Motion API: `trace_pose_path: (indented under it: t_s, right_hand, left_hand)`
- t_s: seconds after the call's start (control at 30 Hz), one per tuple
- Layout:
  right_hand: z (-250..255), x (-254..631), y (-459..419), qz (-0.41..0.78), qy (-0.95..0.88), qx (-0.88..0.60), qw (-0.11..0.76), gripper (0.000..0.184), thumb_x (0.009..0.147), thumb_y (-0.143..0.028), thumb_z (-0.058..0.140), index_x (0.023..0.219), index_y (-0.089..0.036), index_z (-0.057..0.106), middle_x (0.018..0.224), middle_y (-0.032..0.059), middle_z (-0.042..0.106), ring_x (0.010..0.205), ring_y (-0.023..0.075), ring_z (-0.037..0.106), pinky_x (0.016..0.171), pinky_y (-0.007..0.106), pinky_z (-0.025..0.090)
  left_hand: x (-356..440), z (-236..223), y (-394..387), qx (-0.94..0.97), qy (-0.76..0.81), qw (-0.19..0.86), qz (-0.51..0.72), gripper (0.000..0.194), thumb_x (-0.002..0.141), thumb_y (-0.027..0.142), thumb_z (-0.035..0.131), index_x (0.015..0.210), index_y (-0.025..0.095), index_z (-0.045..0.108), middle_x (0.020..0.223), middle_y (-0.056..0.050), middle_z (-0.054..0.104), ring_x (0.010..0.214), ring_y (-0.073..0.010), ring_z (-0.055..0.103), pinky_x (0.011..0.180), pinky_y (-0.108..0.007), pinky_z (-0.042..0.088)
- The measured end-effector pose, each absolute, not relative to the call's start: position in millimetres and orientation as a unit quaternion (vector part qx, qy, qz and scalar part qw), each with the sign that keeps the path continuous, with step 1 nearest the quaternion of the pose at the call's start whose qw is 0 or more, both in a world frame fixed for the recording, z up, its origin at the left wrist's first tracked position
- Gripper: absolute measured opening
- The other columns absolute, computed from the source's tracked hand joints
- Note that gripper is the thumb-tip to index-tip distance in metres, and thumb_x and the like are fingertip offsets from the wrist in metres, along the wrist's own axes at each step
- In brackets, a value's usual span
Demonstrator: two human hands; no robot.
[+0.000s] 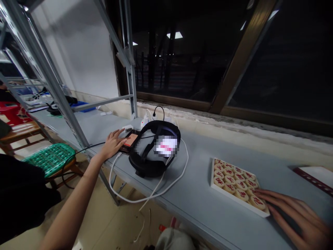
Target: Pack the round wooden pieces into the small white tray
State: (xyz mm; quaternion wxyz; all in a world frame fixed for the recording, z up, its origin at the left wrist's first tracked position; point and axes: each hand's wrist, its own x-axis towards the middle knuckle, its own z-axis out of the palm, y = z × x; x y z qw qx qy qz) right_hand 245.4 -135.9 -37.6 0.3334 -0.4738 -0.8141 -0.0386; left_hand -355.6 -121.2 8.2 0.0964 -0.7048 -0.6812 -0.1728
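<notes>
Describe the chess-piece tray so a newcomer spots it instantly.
Below the dark window runs a grey table. Right of the black headset on it, with the right hand at one end, sits a white tray. Only it holds round cream pieces bearing red characters.

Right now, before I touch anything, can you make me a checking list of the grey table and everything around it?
Surface: long grey tabletop beside a wall.
Job's things: white four-sided tray of round cream pieces with red characters; dark-cased phone with lit orange screen.
Clutter: black ring-shaped headset; flat white and dark-red object, far right.
Hands: left hand spread out at the phone; right hand at the tray's near-right corner, grip unclear.
Cables: white cable sags over the front edge; black cable runs off left.
Surroundings: green plastic stool seat, grey metal frame, dark window.
</notes>
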Motion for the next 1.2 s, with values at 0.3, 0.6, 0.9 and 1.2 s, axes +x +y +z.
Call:
trace_pose_path:
  t_s: [0.3, 0.6, 0.9, 1.2]
  right_hand:
    - [-39.9, 247.1, -132.7, -0.034, -0.848, -0.428, 0.312, 0.03, 0.087, -0.036, 0.041, 0.115, -0.039, 0.051, 0.111, 0.0028, 0.062, 0.102, 0.0276, 0.057, 0.085, 0.051, 0.045]
    - [-36.6, 246.3, -135.0, -0.056, -0.857, -0.418, 0.296, 0.03, 0.09, -0.037, 0.04, 0.118, -0.032, 0.05, 0.114, 0.003, 0.059, 0.104, 0.026, 0.055, 0.086, 0.048, 0.045]
    - [-34.7, 242.0, -134.6, -0.056, -0.855, -0.414, 0.307, 0.03, 0.088, -0.036, 0.041, 0.117, -0.037, 0.051, 0.109, 0.004, 0.062, 0.101, 0.0262, 0.057, 0.085, 0.047, 0.046]
    - [-11.0, 224.7, -139.2, 0.004, -0.812, -0.475, 0.339, 0.029, 0.09, -0.041, 0.042, 0.107, -0.026, 0.06, 0.109, 0.0056, 0.063, 0.102, 0.0253, 0.055, 0.088, 0.044, 0.044]
  left_hand:
    - [-352.7, 12.8, -126.7, -0.701, -0.68, 0.101, -0.191, 0.048, 0.096, 0.046, 0.021, 0.129, 0.032, 0.053, 0.146, -0.002, 0.031, 0.13, -0.0274, 0.028, 0.107, -0.049, 0.022]
    - [-356.1, 9.6, -126.0, -0.698, -0.684, 0.116, -0.179, 0.047, 0.095, 0.044, 0.022, 0.127, 0.032, 0.055, 0.145, -0.003, 0.034, 0.129, -0.0285, 0.029, 0.106, -0.05, 0.024]
    - [-355.0, 10.6, -127.8, -0.663, -0.716, 0.13, -0.177, 0.049, 0.096, 0.043, 0.019, 0.131, 0.03, 0.051, 0.143, -0.005, 0.037, 0.128, -0.0274, 0.031, 0.106, -0.05, 0.023]
    - [-345.6, 28.6, -126.4, -0.648, -0.686, 0.144, -0.296, 0.053, 0.092, 0.058, 0.023, 0.124, 0.026, 0.051, 0.139, -0.002, 0.041, 0.123, -0.0259, 0.04, 0.106, -0.043, 0.029]
